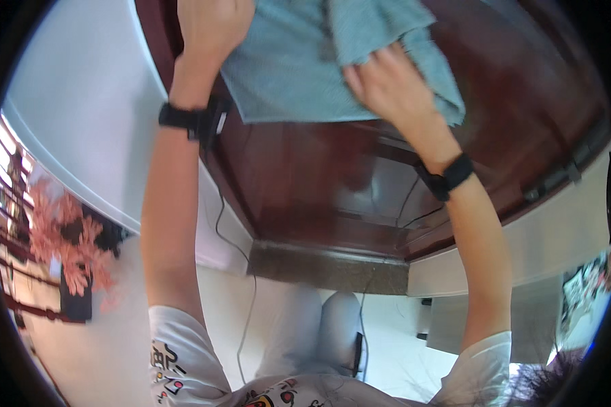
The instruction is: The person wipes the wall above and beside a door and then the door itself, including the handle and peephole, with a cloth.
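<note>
A blue-green towel [285, 86] is spread against a glossy dark red-brown door panel [295, 173]. Its right side is folded over and bunched. My right hand [392, 84] grips that bunched part, fingertips tucked under the fold. At the upper left, my left hand [215, 28] is closed at the towel's left edge; its fingers are partly hidden and cut off by the top of the picture. Black straps with small devices sit on both wrists, the left strap [193, 119] and the right strap [448, 175], each with a thin cable near it.
White walls flank the panel, the left wall [91, 102] reaching close to my left arm. Dark metal fittings [552, 183] line the panel's right edge. A grey stone sill [326, 269] runs along its bottom. Pink foliage [68, 234] stands at far left. A loose cable [254, 300] hangs by my legs.
</note>
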{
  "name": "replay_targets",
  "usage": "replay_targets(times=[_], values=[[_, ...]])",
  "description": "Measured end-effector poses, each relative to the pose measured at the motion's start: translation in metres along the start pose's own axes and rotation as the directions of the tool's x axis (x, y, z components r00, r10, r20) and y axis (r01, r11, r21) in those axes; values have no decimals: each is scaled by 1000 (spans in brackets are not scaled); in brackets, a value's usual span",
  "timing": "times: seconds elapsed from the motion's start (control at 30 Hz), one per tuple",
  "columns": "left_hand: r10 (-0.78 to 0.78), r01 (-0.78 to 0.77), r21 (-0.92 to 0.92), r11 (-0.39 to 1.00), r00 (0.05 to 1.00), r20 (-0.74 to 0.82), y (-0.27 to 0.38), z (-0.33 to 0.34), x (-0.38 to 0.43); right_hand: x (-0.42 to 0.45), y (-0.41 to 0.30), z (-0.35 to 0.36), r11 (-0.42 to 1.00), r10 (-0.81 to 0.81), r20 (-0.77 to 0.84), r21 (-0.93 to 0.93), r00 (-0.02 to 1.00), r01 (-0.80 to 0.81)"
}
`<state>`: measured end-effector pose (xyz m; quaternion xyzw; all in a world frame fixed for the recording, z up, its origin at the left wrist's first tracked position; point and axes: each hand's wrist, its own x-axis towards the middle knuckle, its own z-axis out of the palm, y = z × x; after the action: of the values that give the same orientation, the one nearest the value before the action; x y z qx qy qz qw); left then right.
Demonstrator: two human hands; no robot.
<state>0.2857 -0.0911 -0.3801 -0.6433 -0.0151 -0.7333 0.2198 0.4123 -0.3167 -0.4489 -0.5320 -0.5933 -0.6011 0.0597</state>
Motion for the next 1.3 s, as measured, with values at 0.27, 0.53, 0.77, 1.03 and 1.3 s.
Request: replay_targets(times=[0.27, 0.53, 0.77, 1.03, 1.3], values=[[-27, 104, -279, 955, 963, 266, 79, -30, -62, -77, -28, 10, 917, -363, 326, -44, 873, 397], [133, -49, -260, 964, 940, 315, 103, 0, -20, -34, 39, -38, 981, 193, 437, -78, 878, -177], [287, -235, -287, 929, 945, 157, 146, 46, 67, -17, 131, -56, 945, 198, -372, -172, 907, -277], [318, -300, -206, 931, 946, 60, 192, 58, 97, -21, 153, -85, 910, 243, -448, -203, 861, -363], [358, -349, -180, 920, 933, 18, 234, 62, 107, -58, 172, -96, 883, 277, -428, -240, 860, -403]])
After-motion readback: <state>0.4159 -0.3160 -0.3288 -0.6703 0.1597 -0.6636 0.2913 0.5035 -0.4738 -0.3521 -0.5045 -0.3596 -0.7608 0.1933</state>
